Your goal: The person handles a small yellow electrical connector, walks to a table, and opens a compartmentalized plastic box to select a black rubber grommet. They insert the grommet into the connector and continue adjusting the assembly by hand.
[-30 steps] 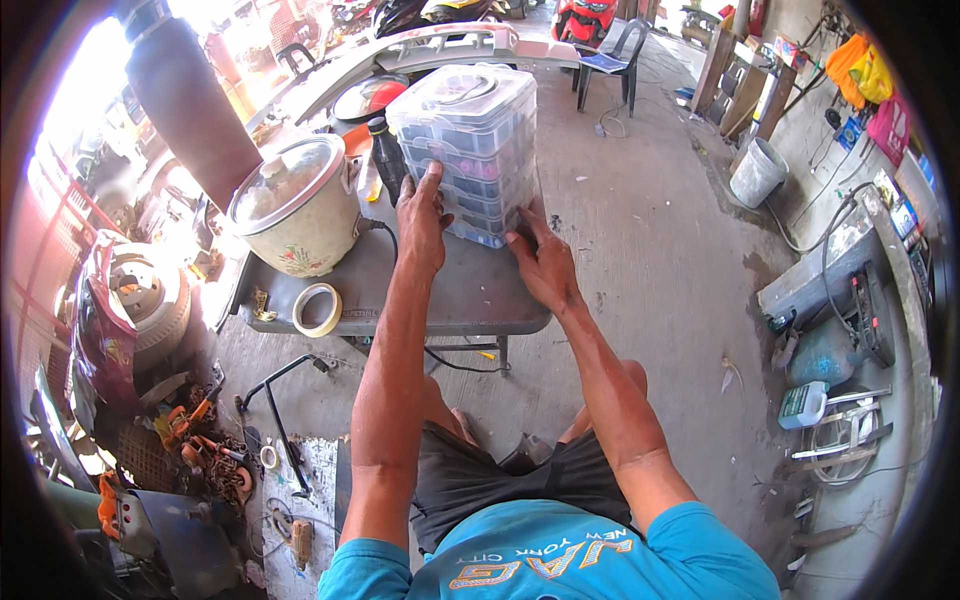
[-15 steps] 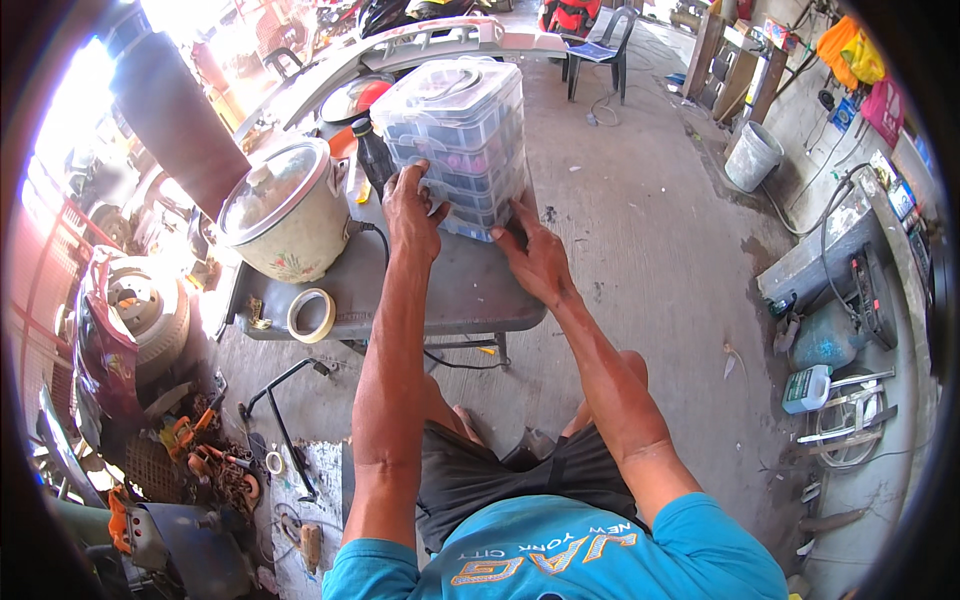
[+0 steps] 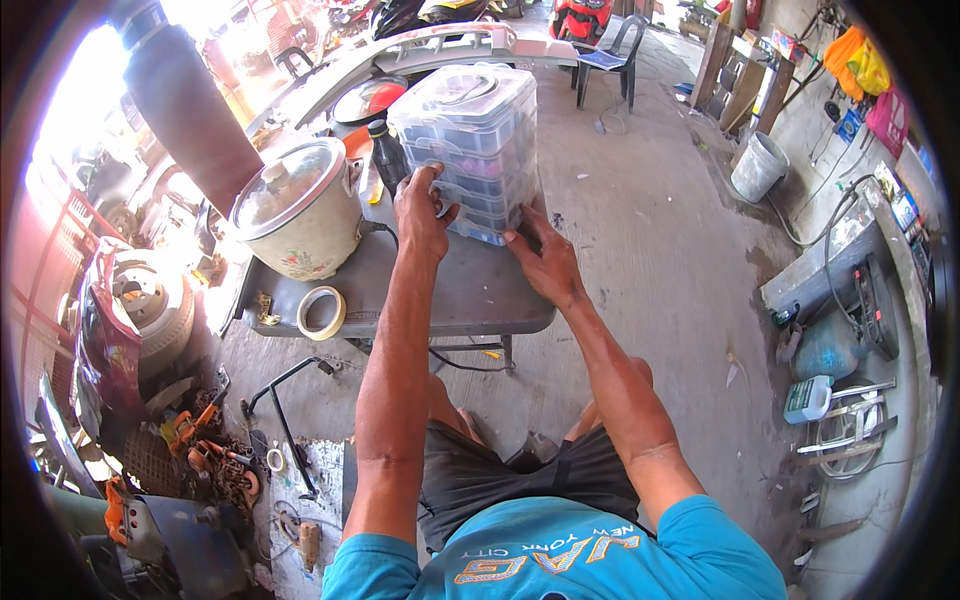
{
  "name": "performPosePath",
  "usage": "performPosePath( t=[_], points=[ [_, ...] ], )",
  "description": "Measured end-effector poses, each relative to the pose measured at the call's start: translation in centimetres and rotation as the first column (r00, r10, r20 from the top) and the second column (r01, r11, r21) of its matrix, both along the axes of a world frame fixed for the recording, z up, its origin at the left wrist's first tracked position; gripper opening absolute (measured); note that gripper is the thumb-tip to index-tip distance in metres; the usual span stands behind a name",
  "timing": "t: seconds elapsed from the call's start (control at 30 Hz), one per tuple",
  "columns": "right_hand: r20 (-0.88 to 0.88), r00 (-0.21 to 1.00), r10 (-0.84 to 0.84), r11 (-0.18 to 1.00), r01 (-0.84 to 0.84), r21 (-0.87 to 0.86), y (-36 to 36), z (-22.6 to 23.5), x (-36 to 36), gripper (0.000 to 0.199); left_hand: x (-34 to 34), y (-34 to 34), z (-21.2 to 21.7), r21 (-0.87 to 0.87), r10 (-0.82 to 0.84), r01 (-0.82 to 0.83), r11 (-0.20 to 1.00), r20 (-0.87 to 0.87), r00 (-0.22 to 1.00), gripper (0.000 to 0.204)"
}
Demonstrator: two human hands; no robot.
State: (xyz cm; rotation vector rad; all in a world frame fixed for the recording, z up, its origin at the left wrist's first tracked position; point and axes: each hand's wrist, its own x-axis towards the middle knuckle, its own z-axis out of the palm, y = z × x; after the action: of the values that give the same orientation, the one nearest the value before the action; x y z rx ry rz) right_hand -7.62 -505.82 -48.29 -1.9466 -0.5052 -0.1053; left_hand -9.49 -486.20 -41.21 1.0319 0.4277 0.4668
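A clear plastic storage box of stacked tiers [image 3: 470,140], with a handle on its lid, is at the right part of the dark table [image 3: 470,285]. My left hand [image 3: 424,212] grips its front left side, thumb and fingers at a side latch. Around the lower right corner, my right hand [image 3: 546,262] holds the box, fingers partly hidden behind it. Small items show dimly through the tiers. Just left of the box stands a dark bottle [image 3: 388,158]. Whether the box's base rests fully on the table, I cannot tell.
A lidded cream slow cooker [image 3: 300,225] and a tape roll [image 3: 321,313] share the table. Behind are a pot lid with a red part [image 3: 370,100] and a car bumper [image 3: 440,45]. A chair [image 3: 612,62] stands farther off, a bucket [image 3: 760,165] by the right wall.
The whole view has shifted slightly, so the table and box appear a little farther right. Both hands keep their hold on the box, with little other visible movement.
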Motion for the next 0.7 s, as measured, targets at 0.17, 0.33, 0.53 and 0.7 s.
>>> performPosePath(
  t=[0.17, 0.33, 0.53, 0.7],
  points=[
    [0.356, 0.929, -0.096, 0.995, 0.091, 0.032, 1.0, 1.0, -0.6, 0.047, 0.0, 1.7, -1.6, 0.086, -0.107, 0.104, 0.991, 0.030, 0.994, 0.055],
    [0.733, 0.675, -0.080, 0.986, 0.161, -0.040, 4.2, 7.0, -1.8, 0.037, -0.6, 1.0, -1.9, 0.150, -0.058, 0.051, 0.987, 0.040, 0.998, 0.083],
    [0.688, 0.721, -0.082, 0.944, 0.278, -0.178, 7.2, 7.7, -1.9, 0.032, -0.9, 0.6, -1.8, 0.152, -0.033, 0.018, 0.988, 0.100, 0.994, 0.090],
    [0.597, 0.761, -0.252, 0.942, 0.335, -0.029, 9.5, 8.2, -2.4, 0.022, -0.2, 1.6, -2.7, 0.188, -0.113, 0.091, 0.978, 0.106, 0.988, 0.096]
  ],
)
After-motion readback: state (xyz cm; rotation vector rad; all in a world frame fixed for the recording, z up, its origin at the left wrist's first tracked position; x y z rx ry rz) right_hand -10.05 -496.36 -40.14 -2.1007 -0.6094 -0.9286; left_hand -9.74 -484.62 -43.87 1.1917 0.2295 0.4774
